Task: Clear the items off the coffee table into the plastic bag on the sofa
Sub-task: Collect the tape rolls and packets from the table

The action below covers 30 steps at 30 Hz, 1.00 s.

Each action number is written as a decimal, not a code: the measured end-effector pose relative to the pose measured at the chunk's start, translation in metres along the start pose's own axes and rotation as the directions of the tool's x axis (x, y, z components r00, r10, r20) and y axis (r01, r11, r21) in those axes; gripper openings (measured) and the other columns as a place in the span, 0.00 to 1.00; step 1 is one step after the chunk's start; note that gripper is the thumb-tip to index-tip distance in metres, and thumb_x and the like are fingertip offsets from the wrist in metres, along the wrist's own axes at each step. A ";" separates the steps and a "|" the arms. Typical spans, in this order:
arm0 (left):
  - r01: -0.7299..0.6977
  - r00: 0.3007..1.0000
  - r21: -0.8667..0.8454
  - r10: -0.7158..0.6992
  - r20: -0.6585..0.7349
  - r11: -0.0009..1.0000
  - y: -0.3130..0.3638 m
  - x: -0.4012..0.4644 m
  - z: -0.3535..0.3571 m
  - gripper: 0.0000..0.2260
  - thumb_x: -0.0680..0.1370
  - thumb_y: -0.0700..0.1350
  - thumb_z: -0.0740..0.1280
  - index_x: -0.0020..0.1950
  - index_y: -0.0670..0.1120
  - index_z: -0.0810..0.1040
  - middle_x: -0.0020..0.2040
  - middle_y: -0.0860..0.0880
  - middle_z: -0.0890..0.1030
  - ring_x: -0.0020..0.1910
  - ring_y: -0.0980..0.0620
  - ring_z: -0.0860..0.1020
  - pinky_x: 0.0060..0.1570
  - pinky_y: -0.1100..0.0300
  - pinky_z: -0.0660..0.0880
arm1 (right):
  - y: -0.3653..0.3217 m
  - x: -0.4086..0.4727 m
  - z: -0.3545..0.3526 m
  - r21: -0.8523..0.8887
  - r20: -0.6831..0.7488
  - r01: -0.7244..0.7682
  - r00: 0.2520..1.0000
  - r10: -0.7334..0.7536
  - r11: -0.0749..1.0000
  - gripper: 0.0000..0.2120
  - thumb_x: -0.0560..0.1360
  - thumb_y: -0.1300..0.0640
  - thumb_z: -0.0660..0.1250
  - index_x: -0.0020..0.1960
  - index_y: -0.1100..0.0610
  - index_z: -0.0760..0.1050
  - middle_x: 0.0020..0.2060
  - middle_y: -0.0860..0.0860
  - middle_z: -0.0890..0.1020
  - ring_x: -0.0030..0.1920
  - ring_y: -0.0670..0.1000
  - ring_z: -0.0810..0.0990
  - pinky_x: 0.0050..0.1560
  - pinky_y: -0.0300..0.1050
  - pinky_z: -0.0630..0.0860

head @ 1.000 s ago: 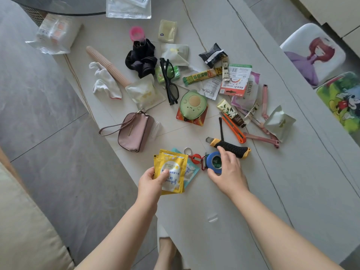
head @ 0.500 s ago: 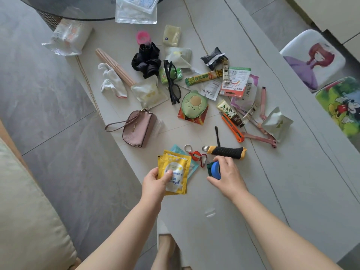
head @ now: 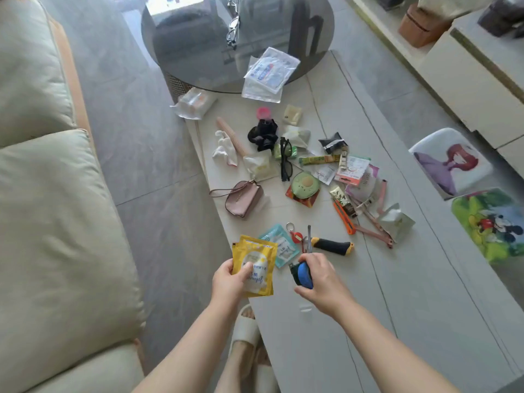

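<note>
My left hand [head: 230, 282] grips yellow sachets [head: 255, 268] lifted just off the near left edge of the pale coffee table [head: 397, 293]. My right hand [head: 320, 282] holds a blue tape measure [head: 302, 273] raised above the table. A teal sachet [head: 280, 248], a red keyring [head: 296, 236] and a black-and-yellow handled tool [head: 331, 245] lie just beyond my hands. Farther off lie a pink wristlet [head: 243, 198], an avocado pouch [head: 304, 185], black glasses [head: 285, 158], an orange cutter [head: 344, 218] and several packets. The cream sofa [head: 51, 222] is at the left; no plastic bag shows.
A round dark glass table [head: 198, 46] overlaps the coffee table's far end, with white packets [head: 269, 73] on its rim. Two cartoon-print stools [head: 450, 163] stand to the right. My slippered foot [head: 245, 330] is on the grey floor between sofa and table.
My right hand has lifted the tape measure off the table and drawn it back. Both hands have pulled toward me, and the view has swung left, bringing the sofa into sight.
</note>
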<state>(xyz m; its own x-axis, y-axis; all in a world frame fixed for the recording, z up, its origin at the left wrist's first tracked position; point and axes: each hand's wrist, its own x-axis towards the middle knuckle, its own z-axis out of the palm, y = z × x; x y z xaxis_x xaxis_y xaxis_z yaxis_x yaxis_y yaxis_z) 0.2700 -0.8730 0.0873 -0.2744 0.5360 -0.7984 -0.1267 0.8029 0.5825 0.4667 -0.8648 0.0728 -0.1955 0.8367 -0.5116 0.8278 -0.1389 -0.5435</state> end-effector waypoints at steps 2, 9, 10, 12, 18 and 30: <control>-0.014 0.999 -0.042 0.013 -0.029 0.999 -0.002 -0.016 -0.020 0.07 0.76 0.40 0.68 0.52 0.40 0.79 0.47 0.41 0.83 0.43 0.44 0.81 0.48 0.47 0.80 | -0.021 -0.005 -0.001 -0.026 0.012 0.057 0.998 -0.056 0.998 0.25 0.69 0.55 0.72 0.64 0.52 0.67 0.62 0.48 0.68 0.63 0.50 0.68 0.60 0.40 0.67; -0.016 0.988 -0.231 -0.021 -0.156 0.973 -0.025 -0.053 -0.107 0.06 0.75 0.40 0.69 0.51 0.42 0.78 0.51 0.40 0.83 0.49 0.41 0.82 0.53 0.43 0.79 | -0.108 -0.012 0.027 -0.110 0.085 0.211 0.976 -0.203 0.971 0.29 0.69 0.54 0.73 0.67 0.53 0.65 0.64 0.49 0.68 0.63 0.51 0.68 0.61 0.40 0.66; -0.019 0.983 -0.269 -0.032 -0.183 0.963 -0.030 -0.055 -0.121 0.07 0.75 0.39 0.70 0.52 0.42 0.78 0.52 0.40 0.83 0.49 0.41 0.82 0.53 0.43 0.79 | -0.121 -0.013 0.036 -0.111 0.084 0.227 0.972 -0.219 0.967 0.30 0.69 0.54 0.73 0.67 0.53 0.65 0.64 0.49 0.69 0.63 0.51 0.68 0.62 0.41 0.66; -0.031 0.969 -0.344 -0.056 -0.242 0.939 -0.042 -0.061 -0.150 0.10 0.74 0.38 0.71 0.54 0.40 0.77 0.52 0.40 0.82 0.48 0.42 0.82 0.53 0.44 0.79 | -0.148 -0.018 0.053 -0.077 0.088 0.250 0.966 -0.243 0.965 0.32 0.68 0.55 0.74 0.67 0.55 0.65 0.63 0.50 0.70 0.63 0.52 0.69 0.63 0.41 0.66; -0.065 0.922 -0.520 -0.147 -0.357 0.852 -0.093 -0.092 -0.244 0.06 0.73 0.38 0.71 0.45 0.45 0.76 0.45 0.42 0.83 0.45 0.43 0.82 0.51 0.42 0.79 | -0.231 -0.048 0.121 0.060 0.197 0.340 0.918 -0.345 0.938 0.29 0.66 0.56 0.76 0.64 0.54 0.68 0.58 0.48 0.70 0.56 0.46 0.71 0.54 0.35 0.65; -0.254 0.846 -0.749 -0.235 -0.479 0.612 -0.213 -0.168 -0.433 0.07 0.76 0.39 0.68 0.53 0.45 0.78 0.45 0.44 0.83 0.42 0.45 0.81 0.39 0.55 0.80 | -0.396 -0.160 0.278 0.252 0.420 0.450 0.747 -0.516 0.857 0.28 0.67 0.54 0.77 0.62 0.45 0.68 0.56 0.43 0.70 0.57 0.44 0.72 0.54 0.34 0.70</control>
<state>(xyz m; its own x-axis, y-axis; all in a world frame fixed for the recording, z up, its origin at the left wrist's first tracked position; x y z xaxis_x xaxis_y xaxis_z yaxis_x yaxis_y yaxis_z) -0.0697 -1.2471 0.1636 -0.6589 0.1400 -0.7391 -0.7218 0.1591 0.6736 0.0236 -1.0909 0.1852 -0.7937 0.4738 -0.3816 0.4890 0.1238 -0.8634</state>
